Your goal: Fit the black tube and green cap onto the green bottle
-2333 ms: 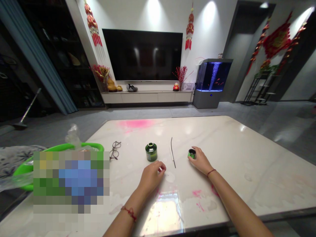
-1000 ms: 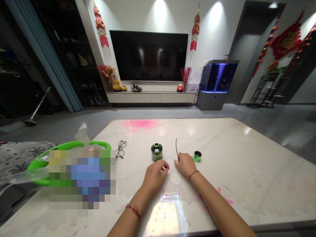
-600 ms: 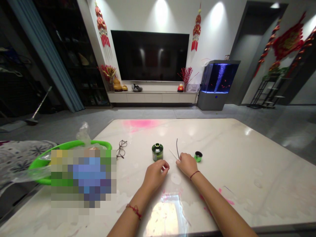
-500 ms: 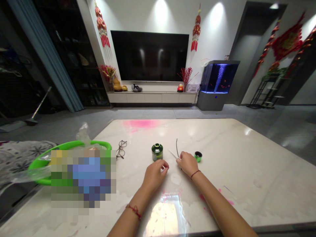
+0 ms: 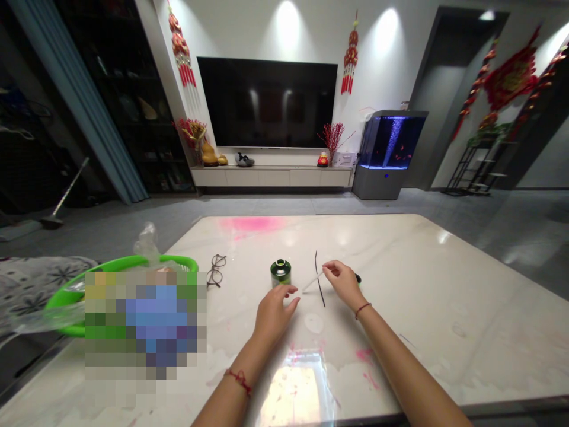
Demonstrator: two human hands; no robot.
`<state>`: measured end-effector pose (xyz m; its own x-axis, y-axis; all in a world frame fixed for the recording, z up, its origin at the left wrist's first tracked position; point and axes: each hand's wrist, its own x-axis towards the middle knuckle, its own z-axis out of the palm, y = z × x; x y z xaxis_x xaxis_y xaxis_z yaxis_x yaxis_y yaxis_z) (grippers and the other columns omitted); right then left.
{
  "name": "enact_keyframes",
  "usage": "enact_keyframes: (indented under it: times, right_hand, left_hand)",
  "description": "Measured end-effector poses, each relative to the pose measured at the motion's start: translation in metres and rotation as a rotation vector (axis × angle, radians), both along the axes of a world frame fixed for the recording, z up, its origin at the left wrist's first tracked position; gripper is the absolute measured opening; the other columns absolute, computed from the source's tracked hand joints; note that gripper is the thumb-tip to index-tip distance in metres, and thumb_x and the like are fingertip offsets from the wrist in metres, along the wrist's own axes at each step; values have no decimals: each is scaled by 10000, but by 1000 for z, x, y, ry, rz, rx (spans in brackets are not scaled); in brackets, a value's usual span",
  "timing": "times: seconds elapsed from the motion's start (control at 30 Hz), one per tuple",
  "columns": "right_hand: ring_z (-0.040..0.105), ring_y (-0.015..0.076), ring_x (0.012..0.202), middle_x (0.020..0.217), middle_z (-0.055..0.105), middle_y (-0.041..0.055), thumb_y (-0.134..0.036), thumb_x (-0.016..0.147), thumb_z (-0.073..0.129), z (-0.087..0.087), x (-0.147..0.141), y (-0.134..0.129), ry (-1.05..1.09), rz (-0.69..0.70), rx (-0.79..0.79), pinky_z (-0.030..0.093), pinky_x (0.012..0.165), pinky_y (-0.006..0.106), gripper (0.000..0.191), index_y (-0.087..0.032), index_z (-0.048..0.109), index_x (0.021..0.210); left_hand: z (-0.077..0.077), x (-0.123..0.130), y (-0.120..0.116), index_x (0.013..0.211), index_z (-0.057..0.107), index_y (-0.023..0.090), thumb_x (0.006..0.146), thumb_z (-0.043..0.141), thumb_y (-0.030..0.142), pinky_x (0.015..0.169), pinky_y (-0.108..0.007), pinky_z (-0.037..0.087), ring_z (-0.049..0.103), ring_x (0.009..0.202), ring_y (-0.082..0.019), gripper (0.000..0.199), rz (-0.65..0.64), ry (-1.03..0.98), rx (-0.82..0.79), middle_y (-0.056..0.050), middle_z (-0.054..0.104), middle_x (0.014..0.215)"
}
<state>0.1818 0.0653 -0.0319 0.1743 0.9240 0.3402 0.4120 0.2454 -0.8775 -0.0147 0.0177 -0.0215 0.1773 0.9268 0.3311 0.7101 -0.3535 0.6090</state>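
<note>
Your right hand (image 5: 343, 282) is pinching a white stick (image 5: 312, 282) over the black wire (image 5: 316, 267), while your left hand (image 5: 273, 315) sits open, just beside the green bottle (image 5: 281, 274).

**Things around the jar on the table**

The jar (image 5: 280, 273) stands on the marble table (image 5: 413, 279). Left of the jar lie the eyeglasses (image 5: 216, 270), and farther left is the plastic basket (image 5: 111, 261), at the table edge. Right of the jar lies the thin wire (image 5: 319, 290). The thin stick (image 5: 312, 282) is between the jar and the right hand (image 5: 344, 284), and the small cap (image 5: 358, 279) is partly behind that hand. The left hand (image 5: 273, 314) is before the jar.
</note>
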Motion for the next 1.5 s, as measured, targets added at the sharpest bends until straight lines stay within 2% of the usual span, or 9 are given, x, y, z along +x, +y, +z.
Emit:
enact_keyframes:
  times: [0.17, 0.3, 0.43, 0.6, 0.93, 1.1, 1.23, 1.37, 1.5]
  right_hand:
    - [580, 159, 656, 715, 638, 43, -378, 657, 606, 2, -6, 0, 267, 129, -72, 471, 643, 305, 235, -158, 628, 736]
    - [562, 139, 614, 667, 617, 22, -414, 599, 654, 8, -12, -3, 408, 153, -106, 472, 609, 297, 279, -159, 629, 709]
    - [552, 124, 576, 640, 600, 10, -410, 572, 674, 12, -17, -5, 462, 160, -134, 463, 595, 287, 291, -154, 622, 700]
    - [554, 110, 539, 676, 621, 11, -395, 567, 690, 13, -23, -7, 574, 187, -231, 444, 574, 268, 371, -162, 597, 840]
    - [548, 96, 553, 635, 585, -2, -414, 578, 689, 9, -38, -10, 552, 322, -300, 436, 577, 236, 318, -148, 605, 731]
    - [543, 94, 544, 663, 600, 10, -447, 582, 683, 8, -36, -7, 546, 275, -273, 435, 557, 232, 329, -155, 599, 707]
    - [544, 99, 539, 657, 605, 20, -468, 578, 679, 7, -32, -7, 547, 221, -279, 438, 548, 233, 337, -156, 580, 659]
    - [539, 96, 539, 654, 598, 16, -471, 580, 676, 7, -29, -8, 543, 203, -287, 432, 541, 227, 340, -155, 569, 642]
    - [533, 94, 532, 643, 593, 13, -469, 584, 670, 7, -29, -8, 550, 199, -285, 420, 530, 226, 335, -155, 559, 621]
  left_hand:
    - [-8, 0, 6, 955, 626, 208, 717, 555, 355, 756, -304, 460, 601, 812, -171, 289, 17, -98, -113, -32, 650, 972]
    - [-7, 0, 8, 895, 656, 193, 716, 543, 360, 722, -288, 463, 610, 755, -166, 270, 24, -151, -178, -35, 676, 898]
    - [-3, 1, 7, 829, 674, 188, 699, 550, 338, 671, -270, 461, 605, 692, -159, 234, 46, -174, -209, -33, 688, 809]
    - [-1, 1, 7, 824, 675, 180, 686, 555, 352, 654, -270, 463, 601, 672, -158, 251, 80, -233, -198, -39, 692, 797]
    - [-1, 1, 9, 842, 661, 181, 711, 534, 384, 671, -283, 479, 605, 674, -155, 274, 70, -262, -150, -41, 684, 823]
    - [5, 0, 7, 897, 607, 202, 742, 516, 357, 686, -290, 486, 597, 742, -154, 236, 209, -198, 66, -39, 608, 888]
    - [4, -4, 11, 1039, 527, 201, 732, 535, 370, 761, -345, 487, 575, 884, -198, 351, 340, -179, 213, -72, 523, 1018]
    - [-9, -11, 24, 1173, 427, 153, 708, 566, 378, 895, -400, 430, 493, 1090, -257, 535, 355, -125, 165, -127, 473, 1159]
    - [-24, -18, 37, 1238, 368, 121, 684, 590, 403, 958, -403, 380, 441, 1165, -275, 661, 349, -94, 32, -159, 467, 1224]
